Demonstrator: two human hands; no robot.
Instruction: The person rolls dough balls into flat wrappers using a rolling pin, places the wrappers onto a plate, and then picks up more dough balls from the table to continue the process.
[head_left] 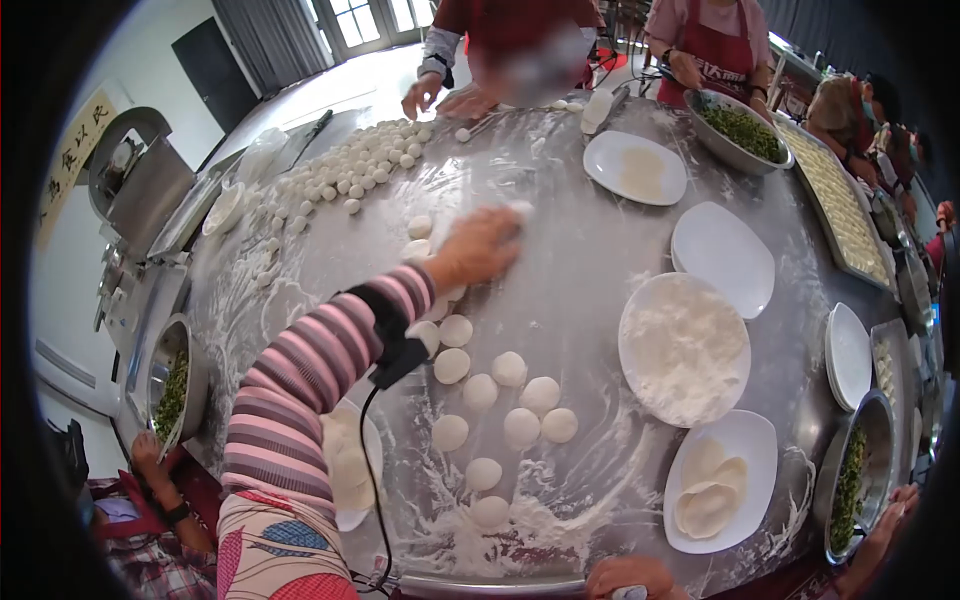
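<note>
My left hand (475, 245), at the end of a striped sleeve, reaches over the middle of the metal table. Its fingers are together and bent around a blurred white piece of dough (521, 209) at their tips. Dough rounds (452, 366) lie under and beside that forearm, and several more flattened dough rounds (521, 428) are spread in front of me. My right hand (630, 577) rests at the near table edge, fingers curled. A small pale object shows under it, cut off by the frame.
A plate of flour (685, 350) stands right of centre. Nearby are a plate of dough wrappers (720, 492) and a bare white plate (724, 258). Small dough balls (350, 175) cover the far left. Co-workers stand around, with bowls of chopped greens (740, 130). A black cable (372, 450) hangs from my forearm.
</note>
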